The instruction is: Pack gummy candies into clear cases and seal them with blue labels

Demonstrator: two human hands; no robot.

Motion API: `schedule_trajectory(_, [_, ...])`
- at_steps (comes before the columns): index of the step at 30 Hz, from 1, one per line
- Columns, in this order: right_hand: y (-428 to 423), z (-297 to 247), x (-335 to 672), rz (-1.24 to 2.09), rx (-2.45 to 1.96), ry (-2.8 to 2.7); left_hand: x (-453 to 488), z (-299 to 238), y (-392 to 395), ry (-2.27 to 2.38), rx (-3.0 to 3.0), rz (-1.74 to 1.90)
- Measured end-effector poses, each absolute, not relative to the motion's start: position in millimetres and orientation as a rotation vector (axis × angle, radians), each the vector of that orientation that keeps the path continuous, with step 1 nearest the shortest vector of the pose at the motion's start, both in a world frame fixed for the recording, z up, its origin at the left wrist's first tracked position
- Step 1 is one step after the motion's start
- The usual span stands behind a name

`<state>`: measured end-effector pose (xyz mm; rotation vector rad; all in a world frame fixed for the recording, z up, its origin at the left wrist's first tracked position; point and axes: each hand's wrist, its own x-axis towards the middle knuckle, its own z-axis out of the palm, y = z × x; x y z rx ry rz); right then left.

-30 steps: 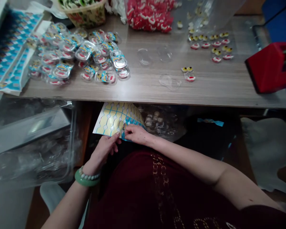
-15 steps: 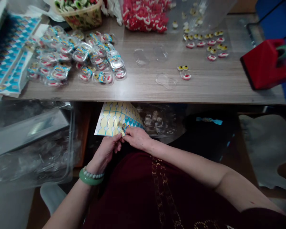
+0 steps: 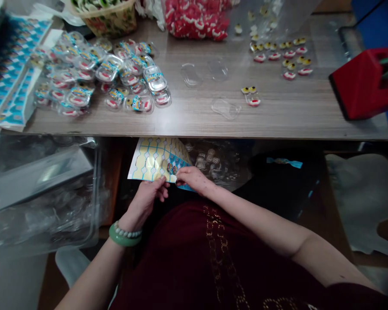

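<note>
Below the table edge, over my lap, I hold a yellow sticker sheet [image 3: 151,159] with blue outlines. My left hand [image 3: 147,200] pinches its near edge. My right hand [image 3: 192,180] pinches a small colourful sticker [image 3: 172,168] at the sheet's near right corner, fingers closed on it. On the table lie a heap of filled clear blister packs [image 3: 110,77], three empty clear shells [image 3: 226,107], and a loose eyes-and-mouth candy set [image 3: 252,95].
Rows of more candy sets [image 3: 284,58] lie at the back right, a bag of red candies [image 3: 197,17] and a basket [image 3: 106,15] at the back. Sticker sheets [image 3: 9,73] stack at left. A red box [image 3: 362,86] stands right. Clear plastic bags [image 3: 42,193] sit under the table.
My right hand has shifted slightly right and up, drawing the small sticker away from the sheet. My left hand keeps hold of the sheet's edge. The view has tilted a little.
</note>
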<state>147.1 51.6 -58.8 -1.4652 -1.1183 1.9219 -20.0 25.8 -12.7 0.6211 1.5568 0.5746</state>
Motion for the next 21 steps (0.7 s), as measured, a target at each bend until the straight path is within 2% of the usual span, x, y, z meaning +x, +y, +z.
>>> schedule_trajectory(5, [56, -55, 160, 1.84, -1.404, -0.738, -27, -10, 29, 1.75, 0.554, 0.489])
schedule_trajectory(10, [62, -27, 232, 1.751, -1.355, -0.479, -20, -11, 43, 1.82, 0.741, 0.333])
schedule_trajectory(17, [42, 22, 301, 1.445, -1.533, -0.719, 29, -15, 83, 1.639, 0.861, 0.198])
schedule_trajectory(21, [39, 39, 302, 1.201, -1.694, -1.044, 46, -13, 86, 1.48, 1.028, -0.169])
